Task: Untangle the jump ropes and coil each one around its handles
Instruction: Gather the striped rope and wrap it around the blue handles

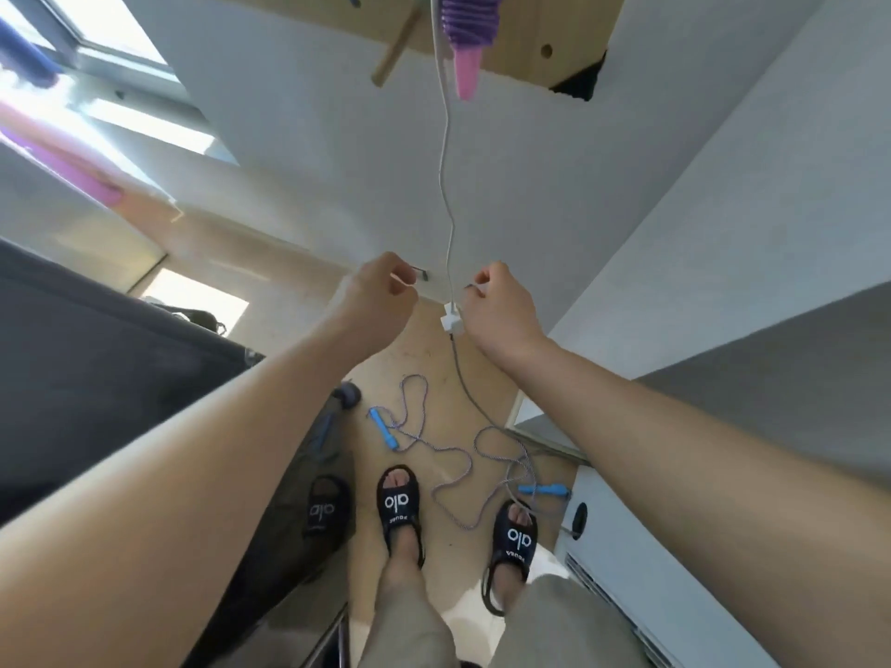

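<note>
The wooden floor (pixel 482 378) is the landmark here. Spread on it just ahead of the person's sandals (pixel 399 508) lies the loose jump rope (pixel 451 453), a speckled blue-and-white cord in wandering loops, with one blue handle (pixel 383 426) at its far-left end and the second blue handle (pixel 542 489) at its right end beside the right foot. High above the floor, a purple-wound rope with a pink handle (pixel 468 45) rests on a wooden shelf, seemingly already coiled.

The cord looks light, limp and slightly grippy, so it should drape and snag on itself, not slide; the rigid handles are the sensible places to take hold, feeding slack through any crossing.

Above the floor, the left hand (pixel 381 301) and right hand (pixel 501 311) are raised with fingers curled in pinches. Whether they hold anything cannot be told; a thin white cable (pixel 446 185) with a small adapter (pixel 452 323) hangs between them.
</note>
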The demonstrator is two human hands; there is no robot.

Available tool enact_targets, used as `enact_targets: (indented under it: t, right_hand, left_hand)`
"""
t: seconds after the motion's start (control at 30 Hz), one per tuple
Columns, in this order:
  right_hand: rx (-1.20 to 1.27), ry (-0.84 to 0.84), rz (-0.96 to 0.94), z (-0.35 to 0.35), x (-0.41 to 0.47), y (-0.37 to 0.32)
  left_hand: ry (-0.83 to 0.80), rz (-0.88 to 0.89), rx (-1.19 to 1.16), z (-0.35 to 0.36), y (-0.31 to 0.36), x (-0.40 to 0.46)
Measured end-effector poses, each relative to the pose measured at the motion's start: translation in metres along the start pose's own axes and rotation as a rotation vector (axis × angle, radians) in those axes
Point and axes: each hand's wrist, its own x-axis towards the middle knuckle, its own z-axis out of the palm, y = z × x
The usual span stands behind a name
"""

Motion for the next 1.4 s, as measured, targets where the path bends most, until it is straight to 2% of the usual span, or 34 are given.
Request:
enact_targets:
  t: [0.23,0.4,0.6,0.87,1.13,1.23,1.4]
  right_hand:
    - [-0.029,-0.068,0.053,0.041,-0.029,0.067]
    - [-0.058,-0.076,0.161,0.101,-0.021,0.132]
    - [-0.216,-0.239,0.33,0.203,-0.007,0.267]
    - [-0.534,-0.531,0.41,0.362,0.023,0.48]
    - [-0.863,-0.633,0.22,0.487,0.045,0.634]
    - [-0.918,-0.622,0.173,0.508,0.044,0.665]
    - [-1.056,-0.632,-0.02,0.52,0.024,0.692]
  left_hand:
    - [-0.118,-0.064,0.015,0.062,-0.082,-0.028]
    - [-0.175,-0.132,-0.018,0.113,-0.139,-0.013]
    - [-0.294,-0.117,0.094,0.201,-0.254,0.003]
    - [-0.394,-0.239,0.119,0.379,-0.419,0.053]
    - [-0.497,-0.316,0.216,0.515,-0.557,0.108]
    - [-0.485,-0.347,0.216,0.539,-0.584,0.115]
    - [-0.491,-0.375,0.201,0.554,-0.607,0.103]
